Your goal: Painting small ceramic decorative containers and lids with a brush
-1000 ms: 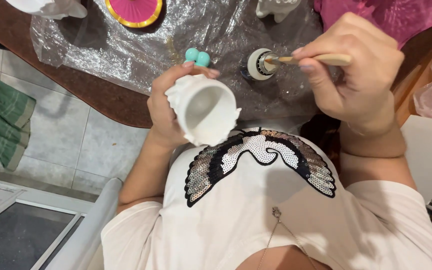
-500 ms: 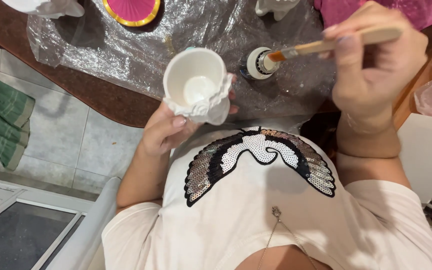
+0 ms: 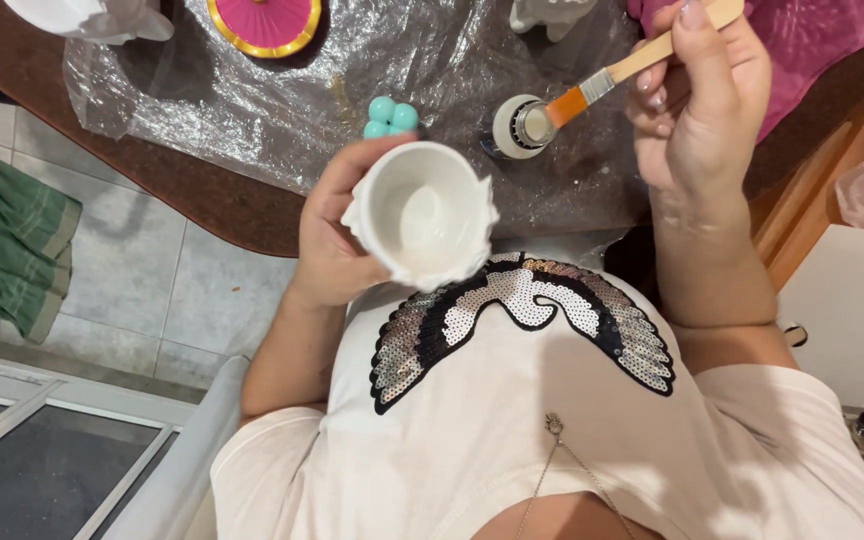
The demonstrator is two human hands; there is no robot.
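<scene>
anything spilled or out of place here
Nothing stands out. The left hand holds a white cup tilted but empty, the right hand dips a brush into a small jar, and the plastic sheet looks free of spills.

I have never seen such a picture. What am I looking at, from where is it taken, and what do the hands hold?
There is no machine: a camera on a person's head looks down at their own hands. The left hand holds a white cup, its opening facing the camera. The right hand holds a brush, its tip at a small open jar. The jar stands on plastic sheet covering a brown table, beside turquoise beads and a pink disc.
</scene>
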